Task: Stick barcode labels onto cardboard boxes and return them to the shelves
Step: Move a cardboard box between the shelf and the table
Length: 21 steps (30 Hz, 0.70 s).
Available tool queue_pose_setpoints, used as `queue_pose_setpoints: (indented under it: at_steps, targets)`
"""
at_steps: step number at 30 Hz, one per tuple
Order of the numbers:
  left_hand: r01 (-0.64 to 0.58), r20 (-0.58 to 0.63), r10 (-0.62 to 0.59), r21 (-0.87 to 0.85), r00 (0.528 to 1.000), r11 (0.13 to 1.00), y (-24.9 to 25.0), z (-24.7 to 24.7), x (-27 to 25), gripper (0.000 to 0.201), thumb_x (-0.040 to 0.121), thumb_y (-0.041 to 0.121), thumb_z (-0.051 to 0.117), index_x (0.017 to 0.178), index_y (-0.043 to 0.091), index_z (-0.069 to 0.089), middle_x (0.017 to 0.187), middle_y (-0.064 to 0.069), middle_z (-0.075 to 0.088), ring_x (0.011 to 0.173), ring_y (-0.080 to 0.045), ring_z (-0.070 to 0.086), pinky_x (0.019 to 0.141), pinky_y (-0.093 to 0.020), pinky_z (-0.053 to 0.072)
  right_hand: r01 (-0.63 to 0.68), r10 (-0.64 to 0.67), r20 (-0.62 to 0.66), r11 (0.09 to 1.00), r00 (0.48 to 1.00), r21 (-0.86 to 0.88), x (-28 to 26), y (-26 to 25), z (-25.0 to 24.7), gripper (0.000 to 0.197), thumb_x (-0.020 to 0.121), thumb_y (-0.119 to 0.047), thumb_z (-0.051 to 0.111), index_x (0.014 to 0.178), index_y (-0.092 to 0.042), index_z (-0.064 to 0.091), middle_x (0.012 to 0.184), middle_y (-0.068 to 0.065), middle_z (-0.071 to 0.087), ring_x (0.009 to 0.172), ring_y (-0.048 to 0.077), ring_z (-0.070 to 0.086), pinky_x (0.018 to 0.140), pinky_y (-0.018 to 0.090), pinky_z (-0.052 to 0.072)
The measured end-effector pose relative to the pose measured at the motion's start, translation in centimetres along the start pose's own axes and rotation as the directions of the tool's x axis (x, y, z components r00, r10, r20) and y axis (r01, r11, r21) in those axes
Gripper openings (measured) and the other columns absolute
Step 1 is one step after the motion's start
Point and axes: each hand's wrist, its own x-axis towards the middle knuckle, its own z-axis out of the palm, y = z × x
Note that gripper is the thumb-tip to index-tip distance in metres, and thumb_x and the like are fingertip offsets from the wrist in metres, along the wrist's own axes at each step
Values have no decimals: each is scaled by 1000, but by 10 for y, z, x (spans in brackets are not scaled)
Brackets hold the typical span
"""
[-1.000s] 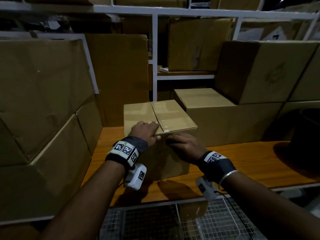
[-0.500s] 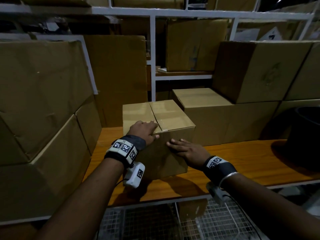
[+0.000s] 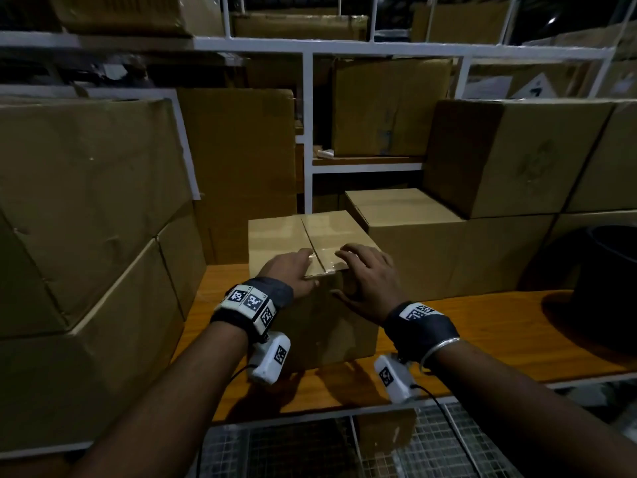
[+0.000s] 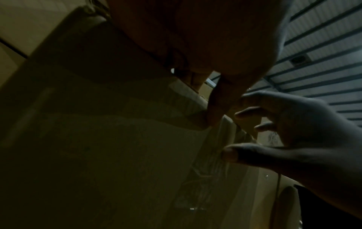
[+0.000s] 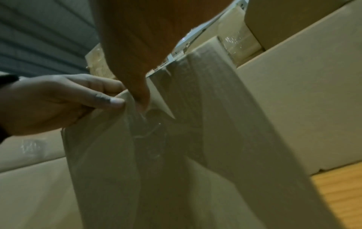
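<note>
The small cardboard box (image 3: pixel 296 243) sits on the orange wooden shelf (image 3: pixel 482 326) between bigger cartons. The left hand (image 3: pixel 289 269) grips its near top edge, while the right hand (image 3: pixel 368 277) hovers spread, holding nothing. Only the right wrist view shows wrinkled clear tape (image 5: pixel 150 139) down the front.

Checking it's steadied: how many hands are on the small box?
2. The left hand grips the near top edge of the small box; the right hand rests beside it. None hidden.

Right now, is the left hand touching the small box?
Touching. The right wrist view shows the left hand gripping the top front edge of the small box, thumb pressed on cardboard.
</note>
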Motion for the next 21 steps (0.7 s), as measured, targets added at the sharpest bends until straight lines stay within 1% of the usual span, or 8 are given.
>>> queue_pose_setpoints:
  at_steps: [3,4,6,8,12,17,19,21]
  targets:
    - [8,-62,-15,-108,998,994,-6,-3,-5,67,86,41,69,143,17,41,132,-8,57,119,-26,53,94,-34,44,-75,71,85,996,994,49,1,-1,9,67,75,-44,83,133,-22,60,133,1,60,122,25,53,100,49,42]
    - [32,-81,-41,-108,996,994,-10,-2,-7,62,86,45,67,138,17,47,130,-7,58,116,-26,55,95,-35,47,-97,90,88,993,992,70,0,0,12,64,76,-43,83,132,-24,61,131,-1,61,121,24,53,100,48,40]
    - [100,-119,-104,-39,987,994,-16,1,-11,52,86,57,59,120,18,57,116,-6,63,102,-24,56,88,-40,50,-111,102,81,988,991,110,0,3,18,60,76,-42,83,131,-26,62,125,-3,63,115,23,54,96,45,39]
    - [142,-144,-147,-39,979,989,-20,3,-16,53,88,62,53,114,15,59,109,-5,63,97,-23,56,84,-40,50,-94,84,71,985,994,142,1,7,18,58,75,-39,85,128,-26,65,119,-3,66,108,24,56,91,45,43]
    - [132,-164,-145,-86,976,987,-21,-3,-24,52,93,57,50,120,14,62,113,-7,65,102,-24,58,88,-40,50,-68,49,91,973,995,221,4,15,12,54,75,-38,85,124,-25,68,113,-2,68,101,22,57,81,43,50]
    - [101,-130,-115,-104,985,989,-27,-13,-35,44,91,53,54,123,25,65,118,2,67,107,-18,58,92,-37,50,-59,26,98,937,995,345,7,24,3,51,70,-37,88,117,-23,73,109,-4,69,100,18,57,82,41,52]
    - [86,-127,-107,-163,986,983,-30,-15,-40,34,92,45,55,119,28,67,118,5,67,108,-16,59,93,-37,50,-60,21,106,926,994,373,8,25,-1,48,71,-38,85,115,-22,74,110,-4,69,102,17,59,84,41,53]
    - [80,-124,-117,-270,985,960,-34,-19,-42,24,94,30,55,112,29,70,117,5,68,109,-17,59,95,-37,50,-56,11,125,928,992,368,9,23,-4,48,74,-43,76,116,-20,74,112,-3,68,105,18,60,86,41,53]
